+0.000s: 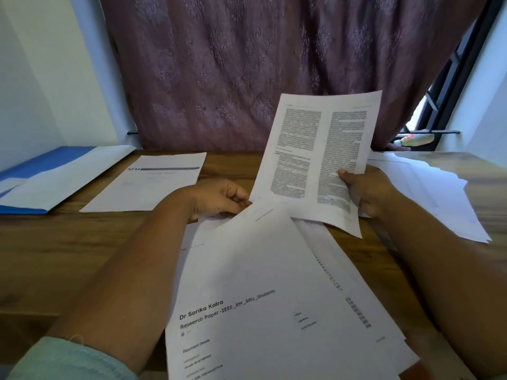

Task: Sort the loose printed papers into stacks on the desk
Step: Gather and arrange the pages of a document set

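Note:
My right hand [365,192] pinches a two-column printed sheet [318,157] by its lower right edge and holds it lifted and tilted above the desk. My left hand [219,200] grips the far end of a loose pile of papers [263,292] that fans toward me, topped by a cover page with a printed title. A single printed sheet [153,182] with a dark header bar lies flat at the back left. A spread stack of white sheets [428,193] lies on the right side of the desk.
A blue and white folder [55,174] lies at the far left of the wooden desk [82,256]. A patterned purple curtain [247,64] hangs behind the desk, with a window frame [450,86] at the right.

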The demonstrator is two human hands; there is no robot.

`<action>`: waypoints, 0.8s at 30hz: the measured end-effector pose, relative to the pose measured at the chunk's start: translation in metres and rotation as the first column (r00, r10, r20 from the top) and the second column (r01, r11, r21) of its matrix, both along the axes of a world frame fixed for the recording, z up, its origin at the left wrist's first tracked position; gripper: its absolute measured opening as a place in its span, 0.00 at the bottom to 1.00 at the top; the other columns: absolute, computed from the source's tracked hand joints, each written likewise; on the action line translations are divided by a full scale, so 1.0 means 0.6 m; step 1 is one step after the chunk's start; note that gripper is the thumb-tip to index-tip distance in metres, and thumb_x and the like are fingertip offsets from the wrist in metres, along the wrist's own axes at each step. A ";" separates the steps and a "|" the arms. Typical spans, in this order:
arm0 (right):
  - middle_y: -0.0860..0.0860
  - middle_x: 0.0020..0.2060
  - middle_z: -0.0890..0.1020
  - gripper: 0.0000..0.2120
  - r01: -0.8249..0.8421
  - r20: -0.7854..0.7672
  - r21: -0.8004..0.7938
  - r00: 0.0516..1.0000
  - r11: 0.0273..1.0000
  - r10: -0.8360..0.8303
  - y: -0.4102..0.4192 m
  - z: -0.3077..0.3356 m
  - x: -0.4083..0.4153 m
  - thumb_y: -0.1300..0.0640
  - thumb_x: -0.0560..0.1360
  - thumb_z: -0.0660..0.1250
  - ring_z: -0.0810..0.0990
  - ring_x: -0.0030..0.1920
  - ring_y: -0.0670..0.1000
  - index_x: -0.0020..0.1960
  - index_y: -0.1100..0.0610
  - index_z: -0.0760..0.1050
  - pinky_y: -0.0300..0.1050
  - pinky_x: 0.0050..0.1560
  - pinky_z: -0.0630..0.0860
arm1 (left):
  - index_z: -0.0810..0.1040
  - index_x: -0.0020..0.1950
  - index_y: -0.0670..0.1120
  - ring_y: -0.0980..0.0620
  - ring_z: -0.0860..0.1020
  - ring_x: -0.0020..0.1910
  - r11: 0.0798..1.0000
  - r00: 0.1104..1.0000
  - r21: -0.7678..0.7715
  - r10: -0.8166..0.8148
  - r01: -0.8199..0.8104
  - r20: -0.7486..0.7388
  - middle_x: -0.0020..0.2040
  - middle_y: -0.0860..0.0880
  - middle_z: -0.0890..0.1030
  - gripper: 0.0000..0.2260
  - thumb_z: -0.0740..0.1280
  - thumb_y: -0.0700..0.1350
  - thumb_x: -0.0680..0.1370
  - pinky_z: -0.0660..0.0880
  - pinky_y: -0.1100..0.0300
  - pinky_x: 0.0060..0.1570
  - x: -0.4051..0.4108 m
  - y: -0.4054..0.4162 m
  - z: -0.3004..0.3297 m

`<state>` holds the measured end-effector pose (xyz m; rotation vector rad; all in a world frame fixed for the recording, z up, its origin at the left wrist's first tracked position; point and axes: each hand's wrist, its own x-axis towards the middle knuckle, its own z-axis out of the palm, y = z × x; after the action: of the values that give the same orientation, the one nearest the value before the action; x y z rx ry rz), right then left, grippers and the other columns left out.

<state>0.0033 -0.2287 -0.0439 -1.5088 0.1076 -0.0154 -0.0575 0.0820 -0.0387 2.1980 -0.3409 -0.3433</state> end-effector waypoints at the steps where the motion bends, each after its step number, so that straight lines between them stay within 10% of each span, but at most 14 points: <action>1: 0.52 0.50 0.85 0.06 -0.009 -0.001 0.004 1.000 1.000 0.009 0.001 -0.001 0.001 0.58 0.77 0.68 0.84 0.49 0.56 0.54 0.54 0.79 0.57 0.47 0.81 | 0.86 0.49 0.51 0.49 0.83 0.50 1.000 1.000 0.011 0.010 -0.010 -0.002 0.49 0.51 0.86 0.06 0.69 0.44 0.78 0.79 0.58 0.53 -0.001 -0.003 0.001; 6: 0.54 0.49 0.85 0.09 0.000 0.005 -0.020 1.000 1.000 0.001 0.002 -0.001 0.001 0.58 0.77 0.69 0.84 0.49 0.58 0.57 0.58 0.79 0.60 0.50 0.81 | 0.84 0.45 0.48 0.50 0.80 0.46 0.997 0.996 -0.040 0.071 -0.073 -0.063 0.44 0.51 0.85 0.21 0.69 0.64 0.66 0.75 0.65 0.44 -0.007 -0.011 0.012; 11: 0.53 0.48 0.86 0.09 0.007 -0.006 -0.031 1.000 0.999 -0.007 0.001 0.000 0.001 0.57 0.76 0.70 0.85 0.48 0.58 0.56 0.56 0.80 0.63 0.51 0.80 | 0.86 0.52 0.51 0.53 0.83 0.52 0.997 0.998 0.049 -0.053 0.054 -0.035 0.52 0.56 0.85 0.15 0.79 0.47 0.66 0.78 0.65 0.50 -0.007 -0.008 0.009; 24: 0.49 0.48 0.84 0.04 0.010 0.009 -0.057 1.000 0.998 -0.010 0.001 0.009 -0.010 0.57 0.78 0.68 0.84 0.48 0.55 0.52 0.51 0.78 0.50 0.38 0.79 | 0.85 0.53 0.42 0.43 0.82 0.55 0.999 1.000 0.050 0.014 -0.015 0.009 0.56 0.46 0.84 0.22 0.79 0.51 0.62 0.79 0.46 0.58 -0.004 -0.008 0.006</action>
<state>-0.0025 -0.2281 -0.0383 -1.5650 0.1083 -0.0334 -0.0596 0.0774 -0.0354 2.2505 -0.3242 -0.3379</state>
